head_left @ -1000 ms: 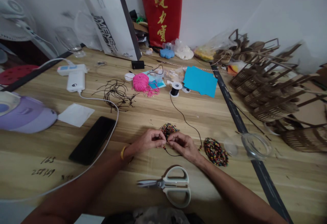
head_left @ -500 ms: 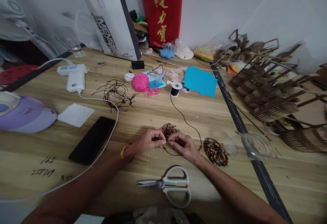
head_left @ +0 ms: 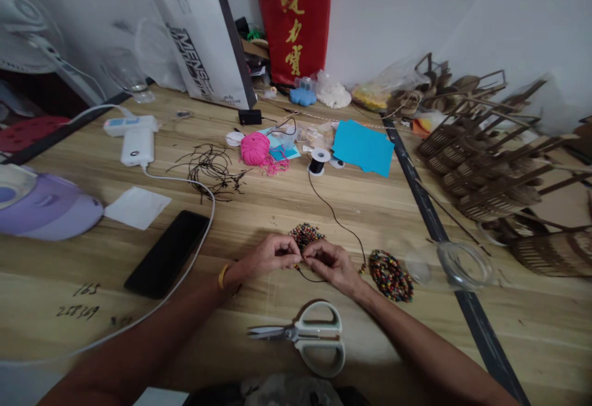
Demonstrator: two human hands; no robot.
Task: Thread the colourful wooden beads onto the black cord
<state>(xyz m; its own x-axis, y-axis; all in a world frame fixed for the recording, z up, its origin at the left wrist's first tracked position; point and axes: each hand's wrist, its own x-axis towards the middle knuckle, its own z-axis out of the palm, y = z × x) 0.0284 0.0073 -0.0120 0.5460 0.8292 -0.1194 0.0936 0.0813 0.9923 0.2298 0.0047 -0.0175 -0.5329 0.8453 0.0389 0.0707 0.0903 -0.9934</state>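
Fingertips of my left hand (head_left: 279, 252) are pinched on the end of a thin black cord (head_left: 333, 213), with a few small beads strung just below them. My right hand (head_left: 337, 265) faces it, thumb and forefinger closed on what looks like a tiny bead; the two pinches nearly meet. Behind the fingertips lies a pile of loose multicoloured beads (head_left: 305, 233), partly covered by the hands. The cord runs under my right hand, past a few more beads beside its wrist, and back to a spool (head_left: 317, 162). A coiled bead string (head_left: 391, 276) lies right of my right wrist.
Scissors (head_left: 300, 337) lie in front of my hands, blades pointing left. To the left are a black phone (head_left: 167, 255), a white cable and cut black cords (head_left: 210, 171). Pink yarn (head_left: 254, 149) and blue sheets (head_left: 363, 147) lie behind; woven baskets (head_left: 481, 171) crowd the right.
Almost nothing differs. Both hands keep their place with fingertips close together; only a slight shift of the right fingertips shows.
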